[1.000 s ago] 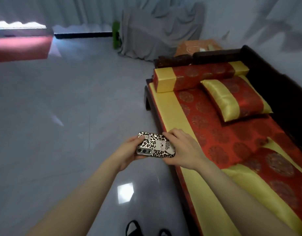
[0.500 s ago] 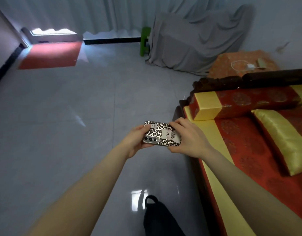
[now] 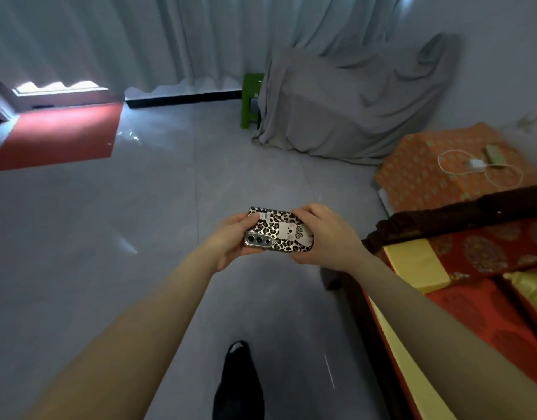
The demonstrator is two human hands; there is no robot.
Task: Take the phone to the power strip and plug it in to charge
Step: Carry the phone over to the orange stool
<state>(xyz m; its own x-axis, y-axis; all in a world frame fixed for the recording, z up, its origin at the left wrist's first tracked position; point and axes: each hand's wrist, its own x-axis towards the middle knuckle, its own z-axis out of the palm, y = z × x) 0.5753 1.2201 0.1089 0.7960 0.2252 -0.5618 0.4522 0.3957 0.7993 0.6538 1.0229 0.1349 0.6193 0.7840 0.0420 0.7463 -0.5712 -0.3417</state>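
I hold the phone [image 3: 278, 231] level and sideways in front of me with both hands, above the grey tiled floor [image 3: 140, 237]. My left hand [image 3: 230, 237] is curled closed on the camera end, thumb on the back of the case and fingers underneath. My right hand [image 3: 324, 237] is wrapped closed around the opposite end, fingers over the far edge. The phone faces back-up: a leopard-print case with a pale cartoon figure at its centre and a silver camera block with two lenses by my left thumb; the small markings on the case are too blurred to read. To the right, well apart from the phone, a table [image 3: 418, 177] under an orange patterned cloth carries a white charger [image 3: 477, 164] with a coiled white cable [image 3: 503, 180] and the greenish power strip [image 3: 493, 154] just beside it. A red and yellow cushioned bench [image 3: 473, 283] stands near my right forearm
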